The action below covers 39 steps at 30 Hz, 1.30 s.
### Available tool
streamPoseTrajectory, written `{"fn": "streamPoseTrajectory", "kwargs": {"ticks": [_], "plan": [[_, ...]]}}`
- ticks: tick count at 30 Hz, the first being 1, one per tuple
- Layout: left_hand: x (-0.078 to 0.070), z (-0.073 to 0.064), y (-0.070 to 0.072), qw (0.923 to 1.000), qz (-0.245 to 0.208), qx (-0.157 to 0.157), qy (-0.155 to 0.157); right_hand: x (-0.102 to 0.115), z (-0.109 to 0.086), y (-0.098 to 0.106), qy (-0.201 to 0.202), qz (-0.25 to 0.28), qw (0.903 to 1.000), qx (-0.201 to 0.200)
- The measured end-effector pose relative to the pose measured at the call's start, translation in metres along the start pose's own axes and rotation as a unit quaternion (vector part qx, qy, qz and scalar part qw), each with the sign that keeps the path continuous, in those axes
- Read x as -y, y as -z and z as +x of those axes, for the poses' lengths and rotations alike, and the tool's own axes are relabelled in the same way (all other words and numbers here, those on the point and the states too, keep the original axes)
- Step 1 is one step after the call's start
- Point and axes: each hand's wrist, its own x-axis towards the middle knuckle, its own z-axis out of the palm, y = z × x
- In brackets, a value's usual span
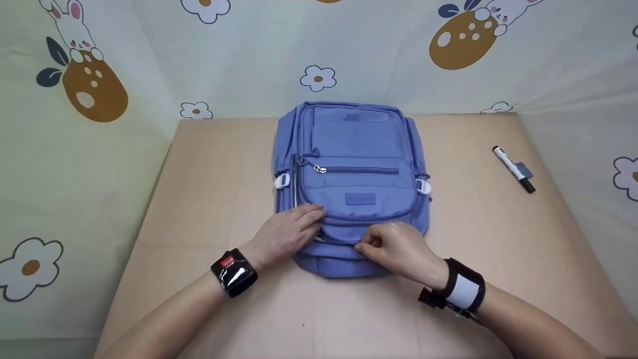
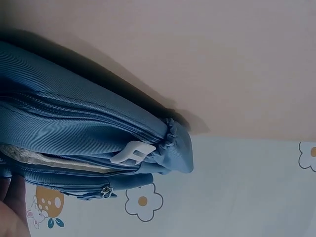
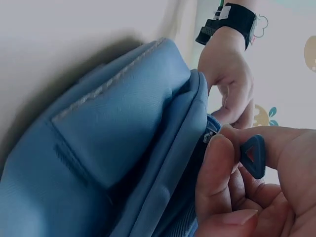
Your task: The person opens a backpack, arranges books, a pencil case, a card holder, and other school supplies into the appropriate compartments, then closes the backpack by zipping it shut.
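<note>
A blue-purple backpack [image 1: 359, 139] lies front side up, its bottom toward me. My right hand [image 1: 398, 249] pinches a zipper pull [image 3: 254, 157] between thumb and forefinger at the lower front compartment; the pull's triangular end pokes out past the fingers, and the metal slider [image 3: 209, 135] shows at the fingertips. My left hand [image 1: 286, 234] holds the compartment's lower left edge, fingers over the front; in the left wrist view only its fingers [image 2: 16, 197] appear. Along the left side the zipper gapes, with pale lining [image 2: 54, 160] inside.
A black-capped marker [image 1: 513, 168] lies on the table [image 1: 214, 189] at the right, beside a small grey piece [image 1: 524, 170]. White buckles [image 1: 282, 181] sit on the backpack's sides. Patterned cloth [image 1: 259, 55] stands behind the table and along both sides.
</note>
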Motion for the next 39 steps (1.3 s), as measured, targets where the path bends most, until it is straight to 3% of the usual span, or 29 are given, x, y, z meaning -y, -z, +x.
{"fn": "streamPoseTrajectory", "kwargs": {"ticks": [10,16,30,39], "plan": [[0.002,0.001,-0.001,0.9994,-0.028,0.020,0.004,0.021,0.020,-0.025,0.061,-0.040,0.9972,-0.014],[0.003,0.001,0.000,0.9980,-0.056,0.028,-0.004,0.020,0.025,-0.034,0.076,-0.071,0.9943,-0.021],[0.005,-0.003,0.004,0.9970,-0.071,0.029,-0.004,0.010,0.018,-0.030,0.069,-0.070,0.9952,0.006],[0.004,-0.005,0.008,0.9975,-0.067,0.021,0.006,-0.003,0.007,-0.017,0.088,-0.023,0.9958,0.009]]}}
